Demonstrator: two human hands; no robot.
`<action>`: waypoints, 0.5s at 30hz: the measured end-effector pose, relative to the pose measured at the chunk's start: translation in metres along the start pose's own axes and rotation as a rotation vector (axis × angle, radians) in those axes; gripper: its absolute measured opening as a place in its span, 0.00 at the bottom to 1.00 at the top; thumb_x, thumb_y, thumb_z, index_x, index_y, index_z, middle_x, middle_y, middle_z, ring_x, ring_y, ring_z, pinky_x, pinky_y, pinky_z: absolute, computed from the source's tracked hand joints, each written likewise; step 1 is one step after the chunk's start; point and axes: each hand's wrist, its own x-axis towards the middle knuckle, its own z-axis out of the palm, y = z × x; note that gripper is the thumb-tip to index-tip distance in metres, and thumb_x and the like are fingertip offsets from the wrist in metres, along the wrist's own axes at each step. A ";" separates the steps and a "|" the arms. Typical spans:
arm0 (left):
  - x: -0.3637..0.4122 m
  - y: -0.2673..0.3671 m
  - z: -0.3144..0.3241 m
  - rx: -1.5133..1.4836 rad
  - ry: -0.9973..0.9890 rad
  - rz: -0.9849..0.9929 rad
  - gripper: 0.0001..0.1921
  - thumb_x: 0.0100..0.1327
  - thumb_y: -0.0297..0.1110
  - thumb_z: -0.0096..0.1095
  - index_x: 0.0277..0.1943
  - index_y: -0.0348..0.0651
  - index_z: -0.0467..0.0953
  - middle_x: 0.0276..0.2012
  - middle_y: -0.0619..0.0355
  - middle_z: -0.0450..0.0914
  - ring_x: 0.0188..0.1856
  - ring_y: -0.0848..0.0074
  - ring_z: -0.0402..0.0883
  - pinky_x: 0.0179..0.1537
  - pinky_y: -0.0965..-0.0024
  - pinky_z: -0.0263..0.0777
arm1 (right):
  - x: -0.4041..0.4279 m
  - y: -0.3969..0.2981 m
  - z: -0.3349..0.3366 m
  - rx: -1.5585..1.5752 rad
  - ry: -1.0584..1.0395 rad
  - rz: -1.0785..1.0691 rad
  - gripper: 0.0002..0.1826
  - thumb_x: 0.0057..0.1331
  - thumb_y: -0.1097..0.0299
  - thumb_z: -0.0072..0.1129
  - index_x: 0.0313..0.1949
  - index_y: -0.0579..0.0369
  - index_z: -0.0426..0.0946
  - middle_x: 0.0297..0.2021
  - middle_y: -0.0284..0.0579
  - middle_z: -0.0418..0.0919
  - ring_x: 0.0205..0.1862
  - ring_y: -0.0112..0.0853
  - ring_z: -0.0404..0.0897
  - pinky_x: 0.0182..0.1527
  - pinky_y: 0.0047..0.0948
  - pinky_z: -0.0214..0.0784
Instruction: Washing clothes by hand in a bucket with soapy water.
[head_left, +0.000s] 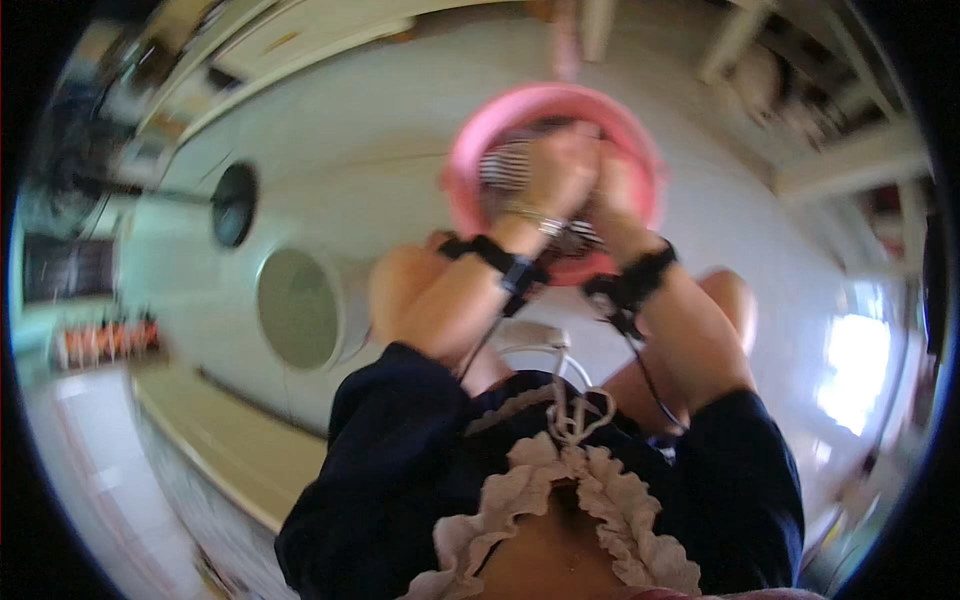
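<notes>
A pink plastic basin (651, 154) stands on the floor before me, between my bent knees. Inside it lies bunched cloth with dark and white stripes (505, 166). My left hand (561, 169), blurred by motion, is curled over the cloth and wears a bracelet at the wrist. Pressed close against it is my right hand (616, 180), its fingers partly hidden. Both hands appear to grip the striped cloth. Black straps (651, 274) with small devices and cables go round both forearms.
To the left stands a round white container (298, 309) with a greenish-grey top or contents. Beyond it is a round dark base (234, 204) with a pole. A pale wooden frame (855, 161) stands at the right. White tiles (375, 97) surround the basin.
</notes>
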 end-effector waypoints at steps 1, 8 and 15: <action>-0.008 0.011 0.002 -0.088 0.007 0.031 0.16 0.60 0.41 0.46 0.26 0.36 0.73 0.21 0.45 0.74 0.23 0.61 0.75 0.25 0.63 0.66 | 0.007 -0.001 -0.009 0.122 0.006 0.003 0.16 0.61 0.61 0.36 0.33 0.57 0.73 0.30 0.38 0.73 0.31 0.29 0.70 0.34 0.30 0.65; -0.003 -0.019 -0.022 -0.193 -0.136 -0.148 0.28 0.34 0.47 0.71 0.35 0.35 0.71 0.34 0.46 0.74 0.37 0.61 0.75 0.41 0.66 0.67 | 0.014 -0.050 -0.029 -0.068 -0.350 -0.004 0.17 0.58 0.60 0.50 0.42 0.59 0.69 0.37 0.43 0.74 0.37 0.28 0.74 0.35 0.26 0.69; -0.007 -0.043 -0.021 0.100 -0.009 -0.137 0.15 0.39 0.29 0.57 0.33 0.33 0.74 0.31 0.39 0.73 0.38 0.54 0.72 0.45 0.60 0.63 | -0.003 -0.060 -0.036 0.007 -0.587 0.085 0.20 0.59 0.65 0.50 0.47 0.65 0.66 0.41 0.46 0.73 0.41 0.30 0.74 0.44 0.26 0.67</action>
